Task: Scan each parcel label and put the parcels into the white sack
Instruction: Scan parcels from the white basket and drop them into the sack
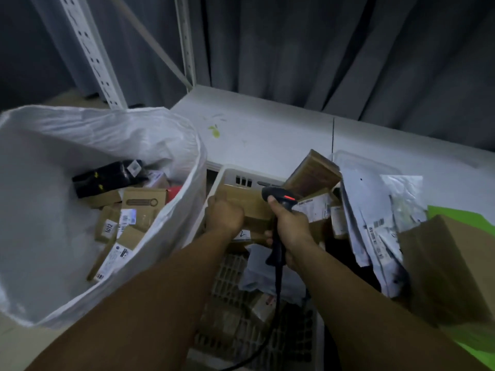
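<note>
Cardboard box (254, 207), in the crate (230, 175), was held by the left grip (226, 216), curled over its edge. Right grip (290, 227) clasped the scanner (281, 198) just beside it. No label showed; the box likely needed turning toward the scanner. Sack (160, 129) lay left of both.

1. One view only, worn on the head, facing forward and steeply down.
2. Close in: the left hand (225, 216) and right hand (291, 224) sit mid-frame, above a white crate (232, 173).
3. Wide lens takes in the white sack (40, 183) at left, the worktop (267, 129) and grey curtain (321, 49) beyond.
</note>
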